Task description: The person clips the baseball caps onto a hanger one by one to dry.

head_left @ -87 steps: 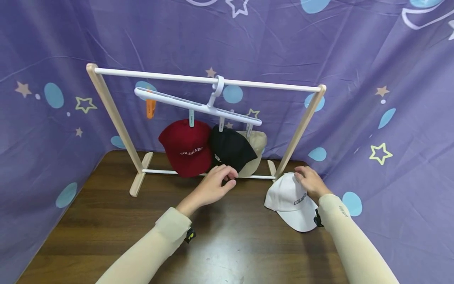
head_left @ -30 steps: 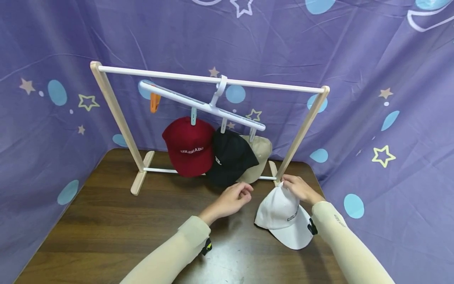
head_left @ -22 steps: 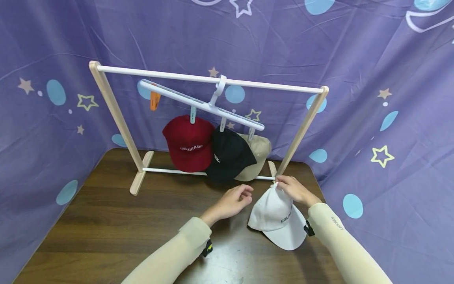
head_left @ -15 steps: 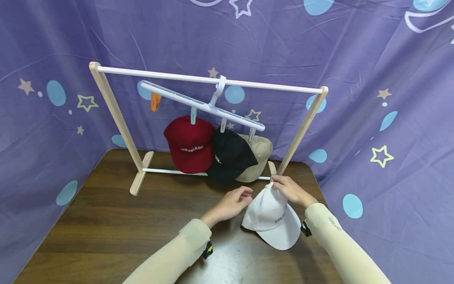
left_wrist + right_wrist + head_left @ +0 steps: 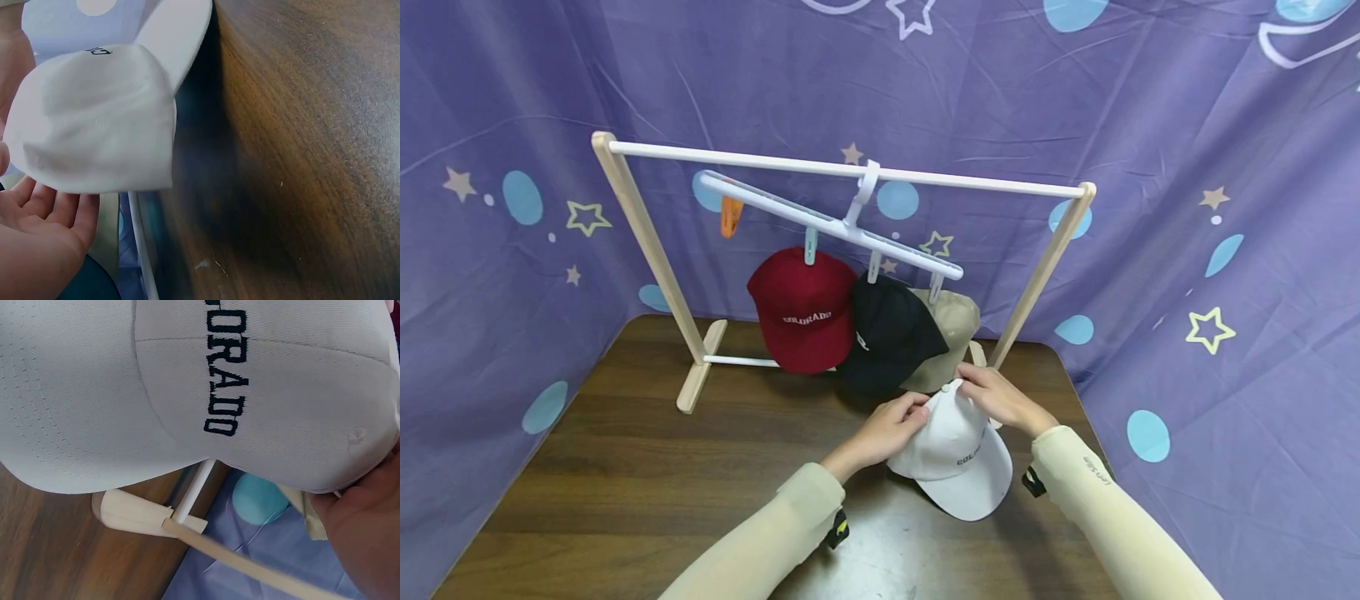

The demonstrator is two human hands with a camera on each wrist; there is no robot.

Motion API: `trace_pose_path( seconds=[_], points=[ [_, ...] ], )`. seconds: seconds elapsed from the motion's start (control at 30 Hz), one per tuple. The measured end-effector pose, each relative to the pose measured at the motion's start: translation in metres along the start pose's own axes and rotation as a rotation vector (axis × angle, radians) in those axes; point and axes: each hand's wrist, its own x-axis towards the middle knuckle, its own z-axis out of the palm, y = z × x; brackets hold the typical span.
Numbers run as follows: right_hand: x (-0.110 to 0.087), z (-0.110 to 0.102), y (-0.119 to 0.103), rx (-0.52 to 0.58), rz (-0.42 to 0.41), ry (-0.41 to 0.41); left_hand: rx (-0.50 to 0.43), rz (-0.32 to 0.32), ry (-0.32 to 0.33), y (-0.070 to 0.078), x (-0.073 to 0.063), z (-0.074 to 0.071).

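Note:
A white baseball cap [image 5: 955, 442] with dark lettering is held just above the table, brim toward me. My right hand [image 5: 1002, 398] pinches its crown near the top button; in the right wrist view the hand [image 5: 369, 519] is at the crown's edge. My left hand [image 5: 883, 429] reaches the cap's left side. In the left wrist view its fingers [image 5: 62, 209] lie against the cap [image 5: 100, 125], loosely extended, their tips hidden behind it. Behind hang a red cap [image 5: 805, 317], a black cap [image 5: 891, 329] and a beige cap [image 5: 958, 325].
A white clip hanger [image 5: 790, 212] hangs tilted, right end lower, from the rack's top bar [image 5: 970, 179]. An orange clip [image 5: 731, 217] at its left holds nothing. The wooden rack stands at the back of the brown table [image 5: 625, 467], before a purple curtain [image 5: 1150, 167].
My right hand has gripped the white cap and carried it left, toward my left hand. The left hand moved right and down from the black cap and now touches the white one.

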Motion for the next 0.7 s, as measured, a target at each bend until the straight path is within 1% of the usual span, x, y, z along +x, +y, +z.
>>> trace_pose_path(
  seconds=[0.3, 0.5, 0.57, 0.7],
  points=[
    [0.005, 0.008, -0.015, -0.022, -0.009, 0.009, -0.018, -0.031, 0.051, -0.001, -0.002, -0.007],
    [0.008, 0.013, -0.021, -0.051, -0.008, 0.000, -0.020, -0.051, 0.093, -0.001, -0.004, -0.014],
    [0.009, 0.014, -0.023, -0.077, -0.010, 0.001, -0.011, -0.053, 0.107, 0.000, -0.005, -0.018],
    [0.011, 0.016, -0.029, -0.110, -0.013, 0.007, 0.020, -0.037, 0.131, -0.001, -0.006, -0.026]
  ],
)
